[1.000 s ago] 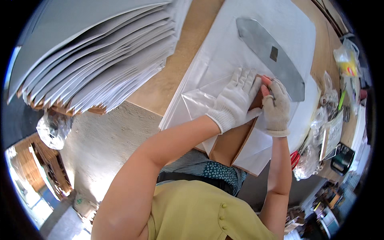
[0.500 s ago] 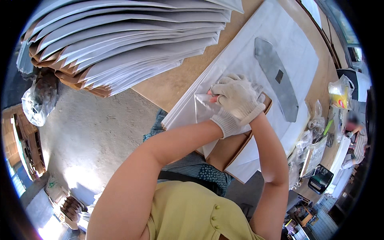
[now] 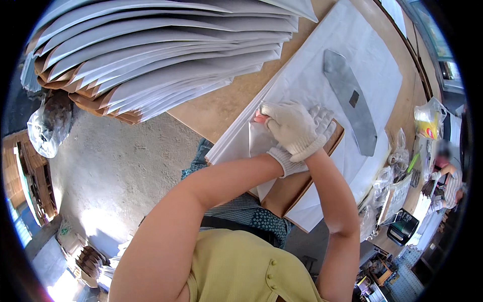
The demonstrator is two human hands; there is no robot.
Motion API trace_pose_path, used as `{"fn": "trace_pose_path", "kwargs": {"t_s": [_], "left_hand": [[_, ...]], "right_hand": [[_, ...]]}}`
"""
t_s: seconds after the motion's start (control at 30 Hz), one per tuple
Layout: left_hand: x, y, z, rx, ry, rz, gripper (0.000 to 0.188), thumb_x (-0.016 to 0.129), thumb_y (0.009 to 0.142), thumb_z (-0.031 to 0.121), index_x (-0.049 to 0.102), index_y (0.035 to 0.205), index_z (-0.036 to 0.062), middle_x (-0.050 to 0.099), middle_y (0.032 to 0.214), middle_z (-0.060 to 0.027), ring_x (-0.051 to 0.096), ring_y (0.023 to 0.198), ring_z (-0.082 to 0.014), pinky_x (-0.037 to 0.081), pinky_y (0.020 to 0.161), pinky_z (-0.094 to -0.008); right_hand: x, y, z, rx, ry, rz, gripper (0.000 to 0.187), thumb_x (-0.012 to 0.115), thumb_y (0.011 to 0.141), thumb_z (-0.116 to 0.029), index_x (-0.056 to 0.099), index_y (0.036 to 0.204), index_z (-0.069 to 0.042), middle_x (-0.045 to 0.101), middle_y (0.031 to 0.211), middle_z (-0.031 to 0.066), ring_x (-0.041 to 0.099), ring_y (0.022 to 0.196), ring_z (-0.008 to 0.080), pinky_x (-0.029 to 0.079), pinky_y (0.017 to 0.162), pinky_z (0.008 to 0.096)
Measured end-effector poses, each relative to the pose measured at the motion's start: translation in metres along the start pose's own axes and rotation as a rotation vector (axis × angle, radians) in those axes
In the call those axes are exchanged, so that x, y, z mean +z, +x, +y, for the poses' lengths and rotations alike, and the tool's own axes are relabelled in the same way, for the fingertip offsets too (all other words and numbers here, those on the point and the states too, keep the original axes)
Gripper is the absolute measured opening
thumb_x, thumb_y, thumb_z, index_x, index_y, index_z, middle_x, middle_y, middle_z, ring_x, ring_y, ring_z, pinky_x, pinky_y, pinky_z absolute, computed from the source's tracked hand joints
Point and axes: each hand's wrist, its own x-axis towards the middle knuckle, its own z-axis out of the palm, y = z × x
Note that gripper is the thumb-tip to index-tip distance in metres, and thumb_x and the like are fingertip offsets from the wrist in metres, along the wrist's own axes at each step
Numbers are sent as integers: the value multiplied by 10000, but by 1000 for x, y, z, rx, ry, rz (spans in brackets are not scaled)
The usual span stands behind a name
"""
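Head view: left hand (image 3: 322, 121) is laid flat, fingers extended, over brown-faced folded paper (image 3: 286, 194) atop white sheets (image 3: 372, 55) — likely to pin it — while right hand (image 3: 292, 127) is crossed over, fingers curled, any grip cannot be told.

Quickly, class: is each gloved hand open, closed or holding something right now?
Left hand: open, partly covered.
Right hand: crossed over the left; whether it grips anything cannot be told.

No lettering legible; red-and-yellow marking (image 3: 429, 131) on plastic bag (image 3: 433, 111) too small to read.
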Motion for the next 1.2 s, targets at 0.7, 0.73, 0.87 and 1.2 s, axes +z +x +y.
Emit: {"fn": "trace_pose_path", "kwargs": {"t_s": [0.7,0.73,0.87,1.2], "left_hand": [[-186,-37,-9,-260,46,-49,236,744,920,213,759,1099,60,712,1015,-104,684,927,-273,545,822,-382],[-188,-34,-9,-280,23,-71,217,750,916,202,760,1079,58,710,1002,-105,682,912,-271,546,816,-379],[-190,-30,-17,-333,-24,-164,135,770,897,140,759,998,51,703,952,-101,678,881,-264,547,799,-368],[-182,-39,-46,-38,-32,-100,105,791,843,64,747,936,48,705,914,-89,685,890,-299,546,780,-399]], "right_hand": [[-47,-51,-10,-133,-549,322,220,735,886,-330,766,1011,-153,754,1051,40,667,1158,227,450,1128,471],[-43,-44,-14,-88,-555,216,212,731,890,-327,764,999,-148,755,1042,32,670,1139,231,456,1121,468],[-33,-30,-19,-47,-605,12,172,720,892,-297,756,954,-141,752,988,23,676,1066,243,472,1095,456],[-24,-49,-34,-174,-648,148,184,731,841,-305,719,879,-125,736,873,65,683,1013,255,482,1050,429]]}}
